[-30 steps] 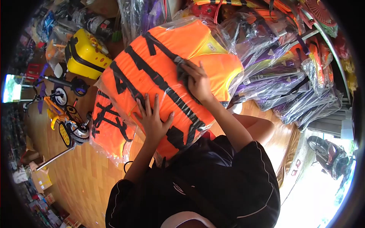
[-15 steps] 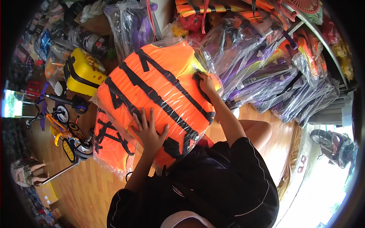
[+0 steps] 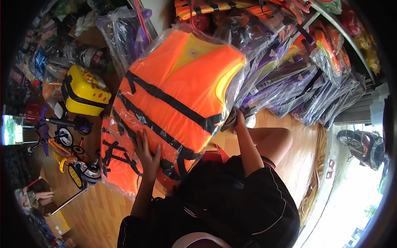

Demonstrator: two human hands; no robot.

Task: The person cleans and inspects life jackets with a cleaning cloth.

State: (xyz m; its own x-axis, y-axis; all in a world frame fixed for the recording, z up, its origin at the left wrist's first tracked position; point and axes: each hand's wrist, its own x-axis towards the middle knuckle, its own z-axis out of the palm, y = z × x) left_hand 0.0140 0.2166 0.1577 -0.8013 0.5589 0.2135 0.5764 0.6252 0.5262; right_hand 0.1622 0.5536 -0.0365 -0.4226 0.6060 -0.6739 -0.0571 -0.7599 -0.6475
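Note:
An orange life jacket (image 3: 182, 87) with black straps and yellow lining, inside a clear plastic bag, leans up in front of me. My left hand (image 3: 147, 156) lies open with fingers spread on its lower left part. Off the jacket's right edge, my right hand (image 3: 240, 122) is closed round a dark, crumpled cloth (image 3: 228, 120). Another bagged orange life jacket (image 3: 118, 161) is on the floor to the left, partly covered by the first one.
A yellow spotted case (image 3: 84, 91) and an orange child's bike (image 3: 62, 144) stand at left. Plastic-wrapped purple items (image 3: 285, 87) are piled at right. A person's arm (image 3: 43, 194) shows at far left. Outside the doorway is a motorbike (image 3: 362, 149).
The life jacket has tipped so its yellow neck and upper front now show. My right hand, with the dark cloth, has moved off its surface, down and right. My left hand has shifted slightly left and down.

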